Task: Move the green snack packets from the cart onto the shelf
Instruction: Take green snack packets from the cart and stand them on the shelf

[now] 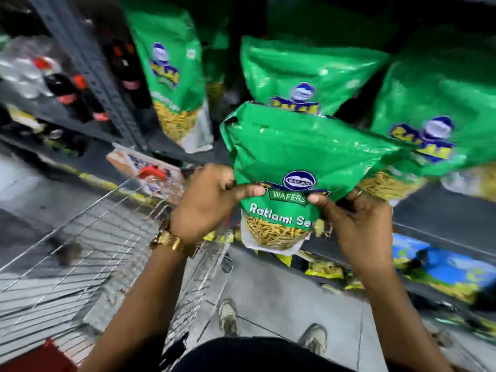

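Observation:
I hold one green snack packet (292, 154) upright in front of the shelf, in the middle of the head view. My left hand (206, 202) grips its lower left side and my right hand (359, 221) grips its lower right side, thumbs on the front label. Three more green packets stand on the shelf behind it: one at the upper left (171, 73), one straight behind (308, 73) and one at the right (440, 108). The wire cart (88, 237) is at the lower left; its basket shows no packets.
A grey shelf upright (88, 63) rises at the left, with dark bottles (69, 89) beyond it. Blue and yellow packets (442, 269) lie on a lower shelf at the right. A printed carton (139, 162) sits past the cart. My shoes (228, 315) stand on the tiled floor.

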